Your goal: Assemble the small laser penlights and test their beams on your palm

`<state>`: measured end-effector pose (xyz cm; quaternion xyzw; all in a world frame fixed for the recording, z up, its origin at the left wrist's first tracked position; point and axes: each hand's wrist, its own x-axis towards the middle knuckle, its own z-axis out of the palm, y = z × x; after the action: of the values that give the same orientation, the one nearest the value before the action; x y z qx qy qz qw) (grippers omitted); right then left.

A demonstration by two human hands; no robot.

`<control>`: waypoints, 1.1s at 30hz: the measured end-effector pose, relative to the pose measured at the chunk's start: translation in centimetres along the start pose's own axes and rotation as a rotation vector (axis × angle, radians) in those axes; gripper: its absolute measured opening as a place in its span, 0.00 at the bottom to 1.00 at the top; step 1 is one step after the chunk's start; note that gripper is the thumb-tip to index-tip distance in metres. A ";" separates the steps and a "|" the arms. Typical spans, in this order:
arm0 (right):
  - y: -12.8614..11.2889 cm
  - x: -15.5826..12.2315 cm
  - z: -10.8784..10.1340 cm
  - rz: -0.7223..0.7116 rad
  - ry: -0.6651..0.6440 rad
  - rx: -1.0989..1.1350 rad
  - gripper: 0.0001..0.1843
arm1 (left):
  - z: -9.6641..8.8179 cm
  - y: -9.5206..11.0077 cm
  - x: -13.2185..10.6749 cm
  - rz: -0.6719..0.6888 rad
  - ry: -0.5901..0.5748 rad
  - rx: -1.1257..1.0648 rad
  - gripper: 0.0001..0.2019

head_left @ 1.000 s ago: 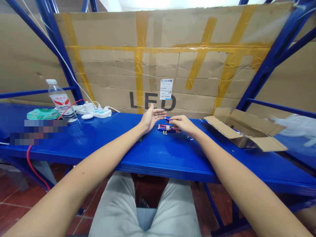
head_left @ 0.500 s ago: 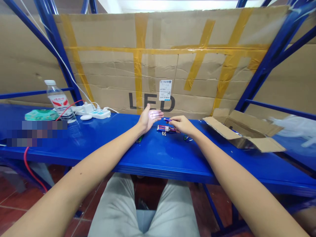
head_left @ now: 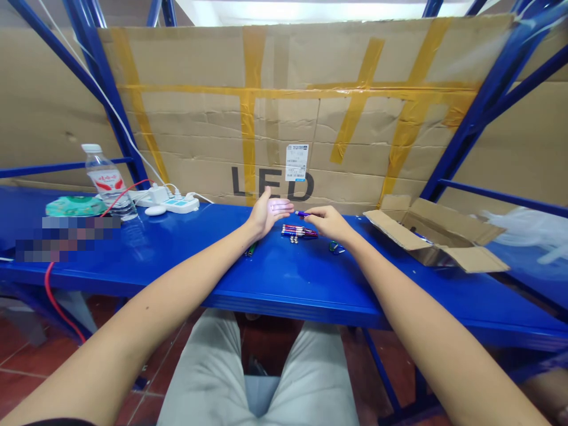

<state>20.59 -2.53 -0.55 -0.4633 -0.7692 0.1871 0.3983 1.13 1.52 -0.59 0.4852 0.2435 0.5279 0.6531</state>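
My right hand [head_left: 329, 222] pinches a slim blue-purple mini flashlight [head_left: 302, 213], its front end pointing left. Across from it, my left hand [head_left: 268, 214] is held open with the palm turned toward the flashlight, and a pale violet glow lies on the palm and fingers. Below the hands, several red and blue mini flashlights [head_left: 298, 231] lie side by side on the blue table [head_left: 284, 275]. Small silver round pieces [head_left: 293, 240] sit just in front of them. A green item [head_left: 251, 249] is partly hidden by my left wrist. Near my right wrist lies a dark green clip-like piece [head_left: 334, 247].
An open cardboard box [head_left: 437, 234] with a few blue items inside stands at the right. On the left are a water bottle [head_left: 106, 183], a white power strip [head_left: 180, 204] and a teal packet [head_left: 75, 206]. A large cardboard sheet [head_left: 199, 136] walls the back.
Both hands keep nearly the same pose. The flashlight in my right hand has shifted very slightly, and the glow stays on my left palm.
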 end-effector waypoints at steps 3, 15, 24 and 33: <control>0.1 0.0 0.0 -0.005 -0.010 -0.013 0.18 | -0.2 -0.1 0.2 0.009 -0.015 -0.002 0.35; 0.5 0.0 -0.1 -0.028 -0.042 -0.073 0.18 | -0.5 0.1 0.2 0.006 -0.034 -0.009 0.35; 0.7 0.0 -0.1 -0.056 -0.037 -0.104 0.18 | -0.3 0.0 0.2 0.015 -0.021 -0.009 0.35; 0.1 -0.2 -0.2 -0.056 -0.029 -0.110 0.17 | -0.3 0.1 0.0 0.011 -0.023 -0.002 0.34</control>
<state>20.88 -2.69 -0.60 -0.4602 -0.7966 0.1399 0.3661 0.83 1.66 -0.59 0.4919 0.2327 0.5262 0.6535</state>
